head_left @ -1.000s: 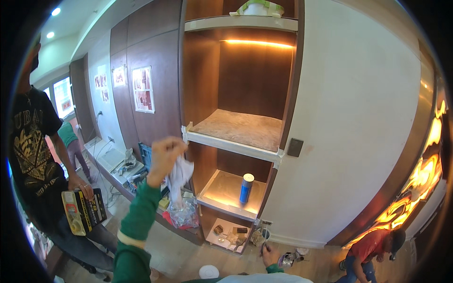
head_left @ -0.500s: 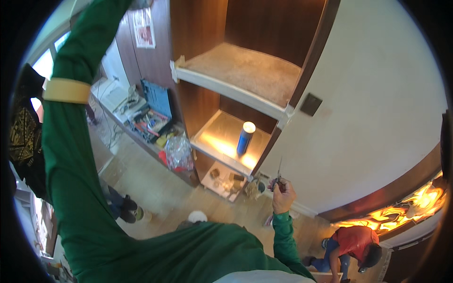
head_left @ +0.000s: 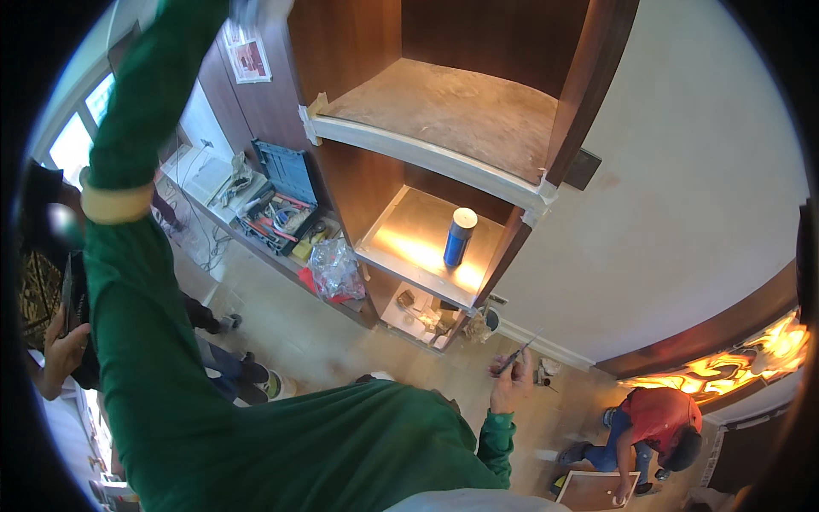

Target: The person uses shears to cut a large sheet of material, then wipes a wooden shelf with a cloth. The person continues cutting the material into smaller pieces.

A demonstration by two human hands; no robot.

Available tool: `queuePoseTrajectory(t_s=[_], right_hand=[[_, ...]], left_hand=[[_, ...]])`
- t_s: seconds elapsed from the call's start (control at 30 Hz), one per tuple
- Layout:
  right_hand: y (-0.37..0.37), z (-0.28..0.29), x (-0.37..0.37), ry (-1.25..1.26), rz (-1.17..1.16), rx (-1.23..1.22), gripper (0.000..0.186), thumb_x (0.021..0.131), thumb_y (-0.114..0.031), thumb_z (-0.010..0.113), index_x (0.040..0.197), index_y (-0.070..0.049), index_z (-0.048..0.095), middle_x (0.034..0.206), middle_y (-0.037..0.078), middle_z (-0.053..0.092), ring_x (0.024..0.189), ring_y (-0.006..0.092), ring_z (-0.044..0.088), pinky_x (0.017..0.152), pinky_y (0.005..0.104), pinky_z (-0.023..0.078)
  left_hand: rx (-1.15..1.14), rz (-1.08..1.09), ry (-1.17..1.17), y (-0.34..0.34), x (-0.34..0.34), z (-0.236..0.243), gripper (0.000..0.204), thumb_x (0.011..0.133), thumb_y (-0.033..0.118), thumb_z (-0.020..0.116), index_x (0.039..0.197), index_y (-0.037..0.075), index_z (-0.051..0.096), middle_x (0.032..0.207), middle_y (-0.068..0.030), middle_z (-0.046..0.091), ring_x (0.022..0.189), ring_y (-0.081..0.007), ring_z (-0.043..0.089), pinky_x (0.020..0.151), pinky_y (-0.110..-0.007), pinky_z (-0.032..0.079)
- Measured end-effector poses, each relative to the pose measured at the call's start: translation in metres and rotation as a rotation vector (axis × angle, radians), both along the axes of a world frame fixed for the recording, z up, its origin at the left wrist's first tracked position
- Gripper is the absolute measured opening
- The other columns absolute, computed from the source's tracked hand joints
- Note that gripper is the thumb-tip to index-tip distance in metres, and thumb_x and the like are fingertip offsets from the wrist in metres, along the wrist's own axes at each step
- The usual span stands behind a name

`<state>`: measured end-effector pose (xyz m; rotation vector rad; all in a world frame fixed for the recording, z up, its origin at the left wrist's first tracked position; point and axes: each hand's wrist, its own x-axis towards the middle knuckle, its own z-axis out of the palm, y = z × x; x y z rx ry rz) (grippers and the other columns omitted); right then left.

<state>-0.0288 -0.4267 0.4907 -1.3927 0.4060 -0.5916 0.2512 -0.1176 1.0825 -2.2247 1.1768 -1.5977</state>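
My left arm, in a green sleeve with a pale yellow band, stretches up past the top left. My left hand shows only as a blur at the upper edge, beside the cabinet, its fingers not readable. Lower down, my right hand is closed around a slim tool with a dark handle and a thin pointed shaft; its exact kind is unclear. In front of me stands a brown wooden cabinet with a dusty upper shelf. A blue cylinder with a lit top stands upright on the shelf below.
Left of the cabinet, an open teal toolbox and a clear plastic bag lie on a low ledge. Someone in a red shirt crouches over a framed panel at lower right. Another person's hand holds a dark flat object at far left.
The view has shifted, so cabinet and ledge sit differently. My right hand is lower, farther from the shelves, still with the tool. A co-worker's hand has come into sight at far left.
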Motion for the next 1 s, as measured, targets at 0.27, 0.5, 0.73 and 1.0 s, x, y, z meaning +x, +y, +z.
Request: queuePoseTrajectory(t_s=[0.27, 0.5, 0.73, 1.0], right_hand=[[0.010, 0.000, 0.001, 0.069, -0.055, 0.048, 0.042, 0.095, -0.004, 0.054, 0.137, -0.002, 0.047, 0.089, 0.012, 0.067, 0.063, 0.0165, 0.065, 0.056, 0.0275, 0.053], [0.029, 0.003, 0.020, 0.088, 0.027, -0.006, 0.041, 0.095, -0.002, 0.054, 0.136, 0.001, 0.048, 0.090, 0.013, 0.067, 0.065, 0.0163, 0.065, 0.057, 0.0293, 0.056], [0.042, 0.002, 0.022, 0.103, 0.099, 0.001, 0.041, 0.095, -0.003, 0.055, 0.135, 0.002, 0.049, 0.090, 0.013, 0.067, 0.067, 0.0151, 0.065, 0.057, 0.0292, 0.057], [0.041, 0.000, 0.029, 0.121, 0.184, -0.075, 0.042, 0.098, -0.009, 0.054, 0.139, -0.004, 0.049, 0.090, 0.011, 0.068, 0.059, 0.0126, 0.062, 0.053, 0.0242, 0.052]], left_hand=[[0.170, 0.210, 0.718, 0.023, 0.001, -0.248, 0.064, 0.069, 0.002, 0.060, 0.132, 0.013, 0.056, 0.111, -0.0157, 0.055, 0.094, -0.0385, 0.059, 0.093, -0.054, 0.041], [0.201, 0.181, 0.682, 0.045, 0.044, -0.276, 0.065, 0.066, 0.001, 0.060, 0.131, 0.014, 0.057, 0.118, -0.0113, 0.055, 0.104, -0.0363, 0.058, 0.103, -0.069, 0.030], [0.161, 0.151, 0.784, 0.055, 0.053, -0.277, 0.068, 0.066, 0.001, 0.059, 0.132, 0.017, 0.059, 0.126, -0.0114, 0.054, 0.113, -0.0370, 0.055, 0.108, -0.069, 0.026], [0.024, 0.111, 0.676, 0.065, 0.026, -0.282, 0.061, 0.071, 0.002, 0.057, 0.130, 0.014, 0.059, 0.128, -0.0140, 0.054, 0.109, -0.0425, 0.058, 0.095, -0.048, 0.050]])
